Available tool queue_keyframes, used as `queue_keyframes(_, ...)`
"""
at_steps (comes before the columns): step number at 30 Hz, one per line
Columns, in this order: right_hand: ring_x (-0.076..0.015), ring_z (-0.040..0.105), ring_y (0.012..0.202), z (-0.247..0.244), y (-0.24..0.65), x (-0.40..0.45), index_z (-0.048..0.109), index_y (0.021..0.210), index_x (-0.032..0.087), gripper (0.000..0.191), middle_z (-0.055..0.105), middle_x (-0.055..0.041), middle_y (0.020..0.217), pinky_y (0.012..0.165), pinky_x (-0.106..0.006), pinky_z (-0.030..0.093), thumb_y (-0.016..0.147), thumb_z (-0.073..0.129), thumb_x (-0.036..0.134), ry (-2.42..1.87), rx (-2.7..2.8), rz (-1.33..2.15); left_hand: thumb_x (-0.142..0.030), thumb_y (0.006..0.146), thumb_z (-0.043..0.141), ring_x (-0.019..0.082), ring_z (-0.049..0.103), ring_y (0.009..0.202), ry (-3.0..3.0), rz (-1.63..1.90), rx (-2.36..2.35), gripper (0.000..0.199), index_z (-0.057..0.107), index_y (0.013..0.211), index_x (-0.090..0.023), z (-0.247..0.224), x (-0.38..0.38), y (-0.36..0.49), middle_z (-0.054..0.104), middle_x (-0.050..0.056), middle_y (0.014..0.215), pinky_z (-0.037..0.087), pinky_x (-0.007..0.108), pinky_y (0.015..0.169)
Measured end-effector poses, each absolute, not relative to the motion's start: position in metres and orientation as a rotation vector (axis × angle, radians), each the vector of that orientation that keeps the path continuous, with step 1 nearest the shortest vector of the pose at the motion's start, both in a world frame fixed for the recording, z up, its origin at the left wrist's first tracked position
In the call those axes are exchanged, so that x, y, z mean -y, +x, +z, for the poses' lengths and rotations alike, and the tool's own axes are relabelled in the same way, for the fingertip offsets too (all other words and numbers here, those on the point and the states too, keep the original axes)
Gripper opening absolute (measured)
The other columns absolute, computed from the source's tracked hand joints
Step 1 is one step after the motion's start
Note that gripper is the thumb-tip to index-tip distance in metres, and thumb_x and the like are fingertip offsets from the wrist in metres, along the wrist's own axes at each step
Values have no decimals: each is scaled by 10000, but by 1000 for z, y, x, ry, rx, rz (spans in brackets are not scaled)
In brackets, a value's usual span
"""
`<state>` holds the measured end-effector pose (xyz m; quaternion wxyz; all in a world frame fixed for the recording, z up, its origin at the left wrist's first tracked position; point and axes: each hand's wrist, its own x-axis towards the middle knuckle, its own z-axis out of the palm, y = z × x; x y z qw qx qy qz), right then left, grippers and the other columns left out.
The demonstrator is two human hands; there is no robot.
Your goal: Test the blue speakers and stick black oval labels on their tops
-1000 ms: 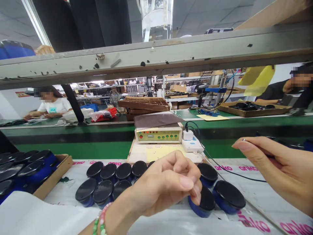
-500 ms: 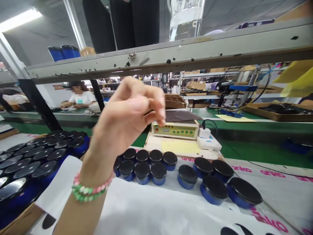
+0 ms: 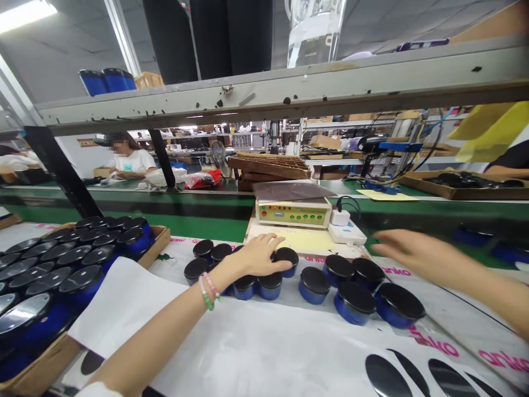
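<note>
Black-lidded jars under left hand, control box just beyond

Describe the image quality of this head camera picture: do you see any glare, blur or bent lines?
In the head view, the grey shelf rail looks bowed from wide-angle distortion, the right hand looks slightly soft, the ceiling light is overexposed, and glare lies on a black lid in the tray.

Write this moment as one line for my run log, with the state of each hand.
left hand: open, fingers over black-lidded blue jar, nothing visibly held | right hand: open, empty, above anko-printed sheet, apart from jars
</note>
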<state>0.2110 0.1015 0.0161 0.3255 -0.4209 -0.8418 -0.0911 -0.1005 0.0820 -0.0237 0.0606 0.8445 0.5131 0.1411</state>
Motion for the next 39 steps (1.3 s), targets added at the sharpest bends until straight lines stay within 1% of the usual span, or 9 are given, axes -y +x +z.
queue_keyframes(2,-189,653,779,4,178,-95,675,1035,224,331,695,-41,900,685,-297,526,825,605,470,-981,2537,-168,-620,791,541,335,351,1302,2579,398,-1495,774,331,1384,-169,-33,-91,-86,372,166,1433,293,473,1048)
queue_keyframes(6,-290,584,966,-23,124,-84,653,1044,168,278,643,-129,1035,829,-427,467,802,619,302,-886,2840,-198,-482,810,584,299,502,1166,2622,280,-1374,618,418,1321,-176,-41,-104,-79,538,129,1275,347,496,989)
queue_keyframes(11,-319,538,947,-38,128,-90,644,994,125,236,596,-172,1004,807,-465,433,846,510,250,-1028,2816,-255,-412,721,663,284,564,1074,2637,212,-1268,582,495,1243,-220,-39,-113,-85,596,82,1180,393,453,941)
queue_keyframes(17,-312,535,1027,-51,135,-91,545,1234,176,454,587,-148,1101,942,-479,349,795,587,286,-1054,2907,-174,-409,670,672,299,575,1059,2637,212,-1230,585,507,1209,-252,-40,-112,-85,614,56,1167,372,459,951)
queue_keyframes(22,-342,566,990,-47,140,-92,554,1205,118,499,603,-180,1118,924,-527,337,718,631,196,-1182,2911,-87,-392,668,685,293,571,1060,2624,209,-1241,574,516,1200,-258,-41,-109,-83,620,53,1162,351,471,974)
queue_keyframes(26,-288,565,1021,-29,154,-90,523,1216,209,497,595,-103,1184,864,-443,414,728,618,191,-1179,2901,81,-467,719,677,306,482,1178,2612,284,-1295,654,463,1284,-219,-35,-98,-82,571,97,1245,304,485,1032)
queue_keyframes(31,-254,386,1270,-17,163,-74,401,1325,265,570,413,-68,1399,995,-391,377,781,530,155,-1047,2755,508,-525,791,623,289,332,1301,2616,407,-1340,731,341,1387,-212,-16,-58,-83,409,120,1399,291,470,1069)
queue_keyframes(37,-325,460,1176,-44,149,-74,523,1234,205,624,493,-141,1302,922,-478,419,653,466,-15,-1109,2919,-12,-355,793,681,341,435,1229,2874,303,-1345,468,525,1206,-198,-14,11,-77,525,118,1300,409,525,977)
queue_keyframes(39,-372,459,1172,-51,144,-78,533,1239,170,602,509,-177,1291,905,-525,414,659,502,15,-1152,2916,-88,-342,799,683,296,568,1065,3031,323,-1195,380,562,1121,-181,-19,30,-74,617,98,1166,496,436,872)
